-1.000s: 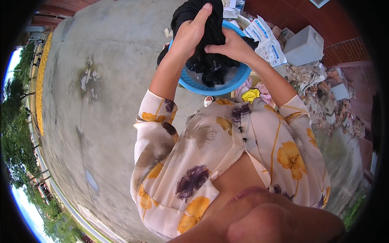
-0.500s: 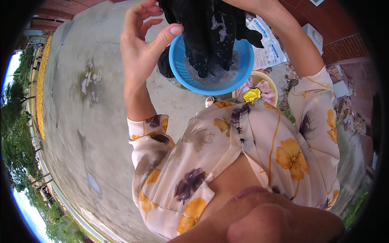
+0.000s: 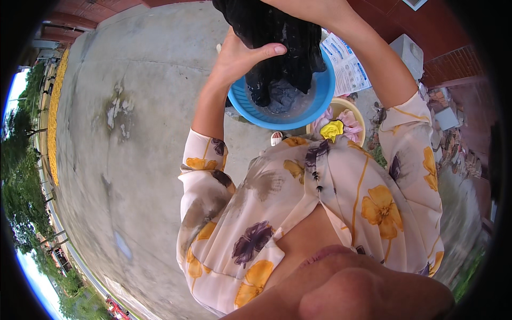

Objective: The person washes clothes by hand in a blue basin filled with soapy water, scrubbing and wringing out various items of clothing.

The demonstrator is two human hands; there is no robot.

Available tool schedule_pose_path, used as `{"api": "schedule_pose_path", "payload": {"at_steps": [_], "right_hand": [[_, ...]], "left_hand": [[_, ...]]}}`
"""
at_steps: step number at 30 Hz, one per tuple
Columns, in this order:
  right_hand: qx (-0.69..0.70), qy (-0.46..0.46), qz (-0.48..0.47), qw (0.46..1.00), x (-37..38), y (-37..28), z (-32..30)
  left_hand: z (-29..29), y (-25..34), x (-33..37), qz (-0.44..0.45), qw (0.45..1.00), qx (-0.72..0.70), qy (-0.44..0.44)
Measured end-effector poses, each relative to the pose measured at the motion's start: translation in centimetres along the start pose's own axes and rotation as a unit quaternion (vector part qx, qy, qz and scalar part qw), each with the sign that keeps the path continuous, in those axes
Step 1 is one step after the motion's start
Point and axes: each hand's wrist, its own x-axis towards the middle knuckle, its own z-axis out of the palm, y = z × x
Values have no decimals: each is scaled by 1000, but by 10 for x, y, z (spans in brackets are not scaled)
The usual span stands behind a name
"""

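Concrete beneath blue basin, outdoors

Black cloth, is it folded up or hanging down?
Hanging down: the black cloth has loose ends drooping over the blue tub. Whether they touch it, I cannot tell.

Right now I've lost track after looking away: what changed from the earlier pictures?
The left hand, spread open left of the black cloth half a second ago, moved right, laying its thumb across it. Since the first picture, the right hand moved up to the view's top edge. The blue basin stayed put.
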Motion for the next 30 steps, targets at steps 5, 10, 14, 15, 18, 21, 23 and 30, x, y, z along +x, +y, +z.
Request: {"api": "schedule_pose_path", "payload": {"at_steps": [5, 10, 14, 15, 18, 21, 23, 30], "right_hand": [[172, 129, -13, 977, 3, 8, 34], [443, 122, 137, 878, -6, 1, 64], [492, 140, 134, 848, -5, 5, 63], [497, 158, 134, 843, -6, 5, 63], [457, 214, 127, 854, -13, 17, 43], [486, 251, 87, 833, -30, 44, -11], [413, 311, 135, 845, -55, 64, -40], [299, 273, 394, 825, -230, 133, -82]], "left_hand": [[40, -7, -7, -26, 997, -42, -64], [57, -47, -27, -89, 982, -155, -65], [90, -51, -26, -81, 982, -170, -4], [94, -54, -26, -64, 983, -167, 28], [91, -65, -29, -103, 979, -156, 86], [67, -93, -32, -158, 980, -117, 37], [49, -79, -35, -169, 982, -81, 3], [16, -76, -32, -112, 987, -60, 98]]}}
